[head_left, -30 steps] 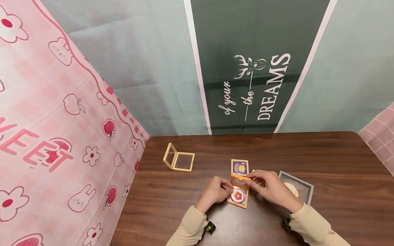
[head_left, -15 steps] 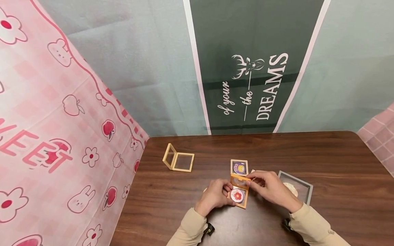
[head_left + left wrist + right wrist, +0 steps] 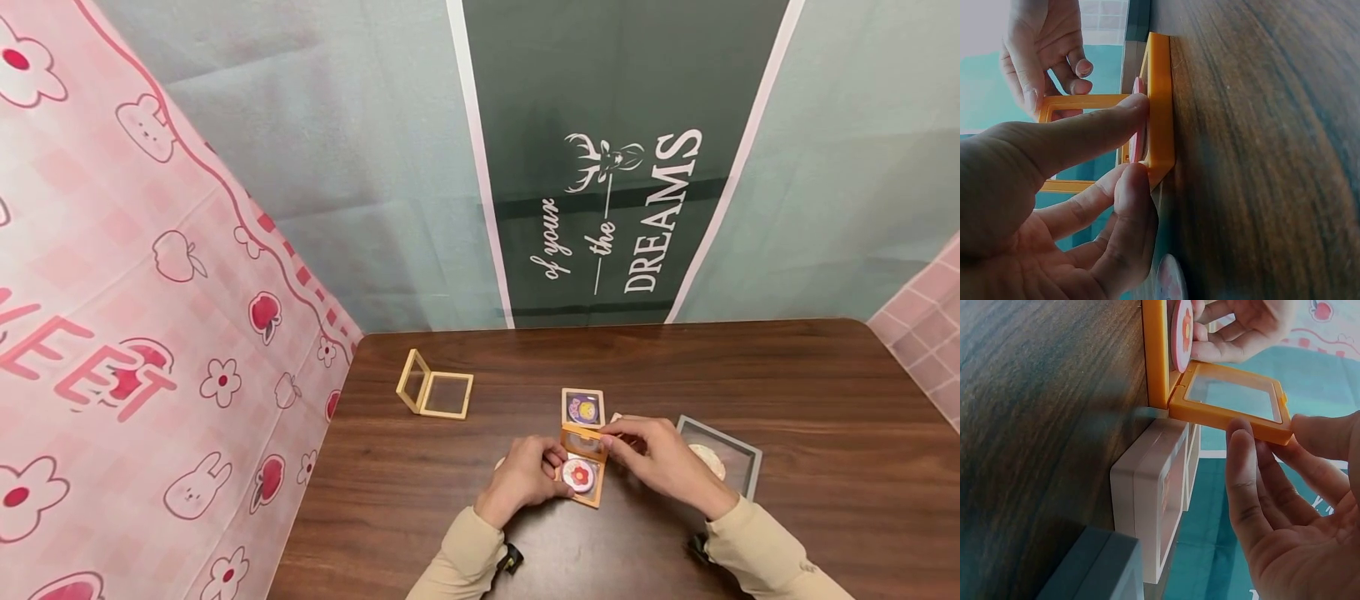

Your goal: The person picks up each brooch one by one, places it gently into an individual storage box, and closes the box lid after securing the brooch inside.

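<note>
An orange hinged display frame (image 3: 592, 502) lies on the table between my hands, its lid raised. A round badge (image 3: 577, 476) with a red flower rests on the film of its lower half. With thumb and fingertips, my left hand (image 3: 525, 473) pinches the badge by its edge from the left, close to the frame's rim. On the other side, my right hand (image 3: 660, 460) holds the raised lid (image 3: 1232, 418) at its free edge between thumb and fingers. The right wrist view shows clear film in the lid.
Behind the orange frame lies a pale frame (image 3: 566, 408) with a purple badge. A pinkish frame (image 3: 1145, 494) and a grey frame (image 3: 752, 477) stand right. A yellow frame (image 3: 469, 393), unfolded, is back left. Another round badge (image 3: 1171, 279) lies beside my left hand.
My left hand has shifted its fingers, with the thumb now lower at the front edge of the badge. The right hand keeps the lid raised, about where it was.
</note>
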The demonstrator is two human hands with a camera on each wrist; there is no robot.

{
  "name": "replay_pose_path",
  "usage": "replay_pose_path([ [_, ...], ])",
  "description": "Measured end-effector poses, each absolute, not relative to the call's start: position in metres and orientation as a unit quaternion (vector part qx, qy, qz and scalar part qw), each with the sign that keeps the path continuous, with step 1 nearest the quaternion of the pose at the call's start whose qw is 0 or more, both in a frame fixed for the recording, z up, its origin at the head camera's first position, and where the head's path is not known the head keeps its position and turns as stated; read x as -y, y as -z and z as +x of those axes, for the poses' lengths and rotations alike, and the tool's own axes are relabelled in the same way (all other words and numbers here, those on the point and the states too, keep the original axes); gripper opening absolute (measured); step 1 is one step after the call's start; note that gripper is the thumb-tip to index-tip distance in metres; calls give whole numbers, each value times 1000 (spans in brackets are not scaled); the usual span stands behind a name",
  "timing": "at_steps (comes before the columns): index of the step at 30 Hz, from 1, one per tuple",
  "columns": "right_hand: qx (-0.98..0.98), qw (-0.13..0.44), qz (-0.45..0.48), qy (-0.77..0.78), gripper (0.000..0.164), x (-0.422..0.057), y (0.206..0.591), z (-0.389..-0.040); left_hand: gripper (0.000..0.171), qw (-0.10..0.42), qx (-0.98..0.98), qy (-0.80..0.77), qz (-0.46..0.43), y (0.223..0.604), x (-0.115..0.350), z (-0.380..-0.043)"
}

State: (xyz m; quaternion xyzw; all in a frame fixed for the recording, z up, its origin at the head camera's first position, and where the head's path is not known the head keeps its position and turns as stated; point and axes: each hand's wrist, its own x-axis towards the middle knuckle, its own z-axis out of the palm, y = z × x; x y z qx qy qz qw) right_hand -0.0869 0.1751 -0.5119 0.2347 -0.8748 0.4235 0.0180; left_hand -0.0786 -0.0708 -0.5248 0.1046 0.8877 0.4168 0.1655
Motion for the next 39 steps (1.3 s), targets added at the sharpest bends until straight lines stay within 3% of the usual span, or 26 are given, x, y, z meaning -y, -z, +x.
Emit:
replay_pose_path([
  [14,885,54,234,-399,12,-169,514,-80,60,155,-897,-404,91,522,75,-76],
  [26,857,77,289,-420,16,-166,515,-67,57,177,-891,-410,85,519,71,-77],
  [39,843,90,340,-408,25,-157,532,-49,54,167,-902,-386,100,520,71,-76],
])
